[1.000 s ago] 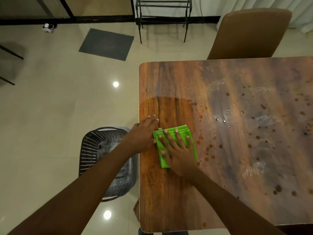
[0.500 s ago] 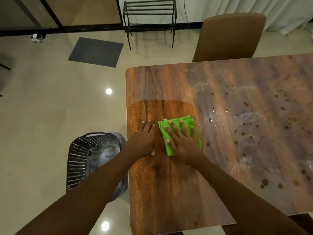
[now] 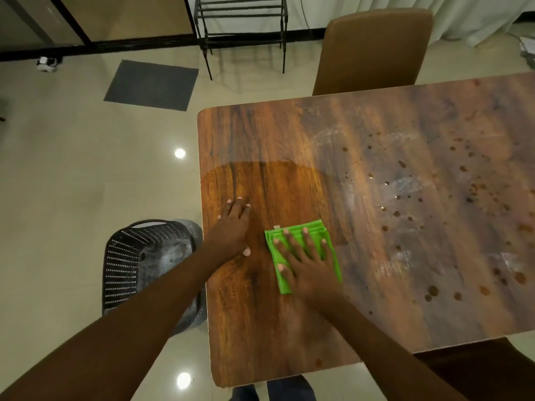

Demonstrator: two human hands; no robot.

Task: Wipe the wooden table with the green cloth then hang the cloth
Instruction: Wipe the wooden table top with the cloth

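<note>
Green cloth (image 3: pixel 314 227), folded, lies near the centre of the head view on the table (image 3: pixel 376 140), flat under the right hand (image 3: pixel 307 264). That hand's spread fingers press it down, and green shows past the fingertips and along both sides. The left hand (image 3: pixel 233 230) rests flat on bare wood just left of the cloth, fingers together, not touching it. Dark spots dot the table's right part. A black basket (image 3: pixel 139 256) stands at lower left.

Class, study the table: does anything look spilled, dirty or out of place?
Yes. Brown spots and pale smears cover the table's right part, not yet wiped; the part left of the cloth looks mostly clean.
</note>
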